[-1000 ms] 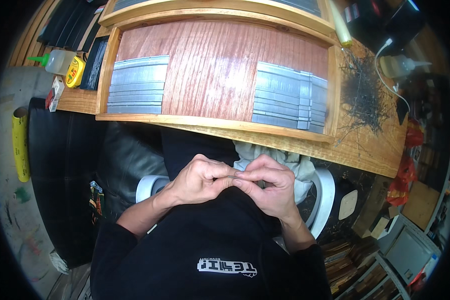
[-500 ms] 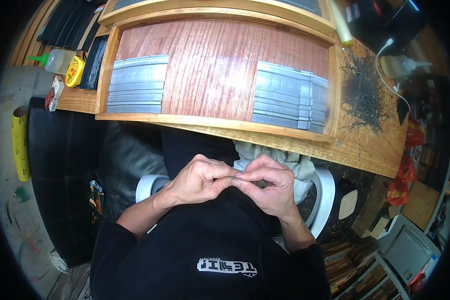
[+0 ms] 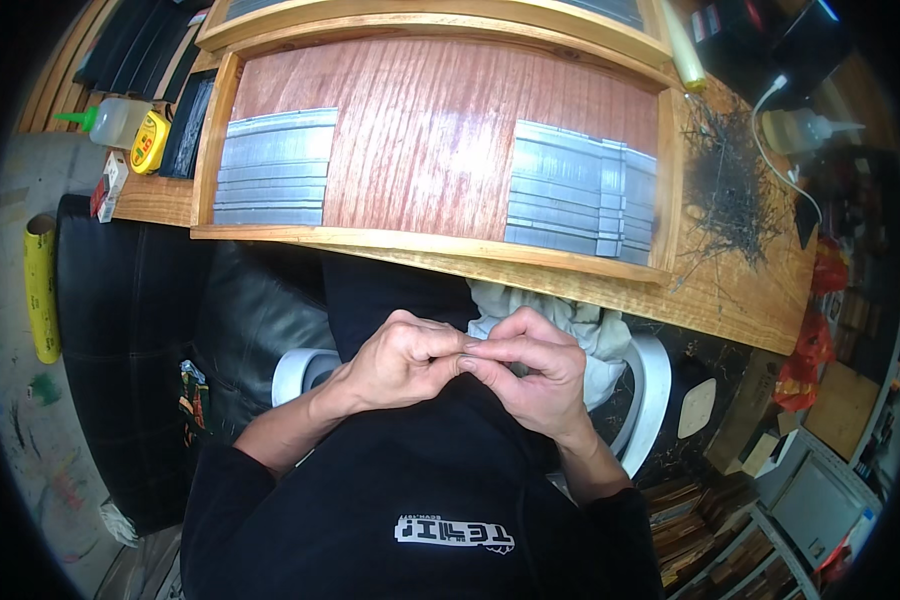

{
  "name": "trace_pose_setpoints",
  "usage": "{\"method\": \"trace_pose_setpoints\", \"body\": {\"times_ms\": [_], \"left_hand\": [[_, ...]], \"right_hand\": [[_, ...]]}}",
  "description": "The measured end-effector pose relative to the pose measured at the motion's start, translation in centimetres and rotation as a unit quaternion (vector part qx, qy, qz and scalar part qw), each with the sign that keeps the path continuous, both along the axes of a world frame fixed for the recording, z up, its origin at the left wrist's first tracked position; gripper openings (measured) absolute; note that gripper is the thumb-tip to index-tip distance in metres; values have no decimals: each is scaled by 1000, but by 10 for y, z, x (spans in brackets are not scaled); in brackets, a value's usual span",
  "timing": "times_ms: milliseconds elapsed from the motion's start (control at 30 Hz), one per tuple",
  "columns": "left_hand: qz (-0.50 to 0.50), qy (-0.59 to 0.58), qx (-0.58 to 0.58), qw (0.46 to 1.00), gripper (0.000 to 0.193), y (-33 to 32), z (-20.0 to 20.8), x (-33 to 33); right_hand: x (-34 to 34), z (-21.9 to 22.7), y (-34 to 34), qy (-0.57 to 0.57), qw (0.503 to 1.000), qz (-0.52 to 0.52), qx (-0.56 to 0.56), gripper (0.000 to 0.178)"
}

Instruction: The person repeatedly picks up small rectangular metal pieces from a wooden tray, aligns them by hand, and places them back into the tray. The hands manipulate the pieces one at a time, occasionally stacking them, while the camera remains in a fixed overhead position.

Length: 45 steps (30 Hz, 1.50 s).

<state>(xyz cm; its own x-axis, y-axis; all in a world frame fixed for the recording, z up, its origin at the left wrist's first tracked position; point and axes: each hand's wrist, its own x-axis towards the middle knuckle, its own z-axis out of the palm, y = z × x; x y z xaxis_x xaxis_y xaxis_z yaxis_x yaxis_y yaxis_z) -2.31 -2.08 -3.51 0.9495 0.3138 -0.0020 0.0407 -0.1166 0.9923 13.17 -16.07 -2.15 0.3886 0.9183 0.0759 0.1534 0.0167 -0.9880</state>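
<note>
My left hand (image 3: 403, 362) and my right hand (image 3: 535, 368) meet in front of my body, over my lap. Thumbs and forefingers of both are pinched closed, with their tips touching. Whatever they pinch is too small or too hidden to make out. Beyond them lies a shallow wooden tray (image 3: 390, 240) with a reddish wood-grain base (image 3: 420, 130). A stack of flat grey strips (image 3: 275, 170) lies at the tray's left end, and a second group of grey strips (image 3: 580, 190) at its right end.
A heap of thin dark strands (image 3: 730, 190) lies on the wooden table (image 3: 715, 305) right of the tray. At left are a green-tipped bottle (image 3: 120, 122), a yellow container (image 3: 151, 142) and a black leather seat (image 3: 130, 350). A cream-coloured bottle (image 3: 800, 132) stands far right.
My right hand has shifted very slightly, its fingertips drawing a little closer to the left hand's. The left hand and the tray look unchanged.
</note>
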Motion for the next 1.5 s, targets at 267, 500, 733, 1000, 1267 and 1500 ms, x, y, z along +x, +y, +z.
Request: {"method": "trace_pose_setpoints", "body": {"times_ms": [267,500,733,1000,1267,1500], "left_hand": [[-8,10,7,1000,16,1,2,0],[-14,17,0,1000,15,1,1,-2],[56,-15,42,997,14,-10,1,1],[87,-6,29,996,16,-18,2,-3],[87,-9,27,996,15,-18,0,-3],[79,-18,19,997,19,-15,0,-3]], "right_hand": [[1,2,2,6,1000,2,4,19],[2,0,1,13,1000,6,1,19],[6,0,4,4,1000,22,-3,21],[8,2,9,40,998,42,-19,18],[8,2,10,39,998,44,-16,17],[7,2,9,32,998,44,-13,19]]}}
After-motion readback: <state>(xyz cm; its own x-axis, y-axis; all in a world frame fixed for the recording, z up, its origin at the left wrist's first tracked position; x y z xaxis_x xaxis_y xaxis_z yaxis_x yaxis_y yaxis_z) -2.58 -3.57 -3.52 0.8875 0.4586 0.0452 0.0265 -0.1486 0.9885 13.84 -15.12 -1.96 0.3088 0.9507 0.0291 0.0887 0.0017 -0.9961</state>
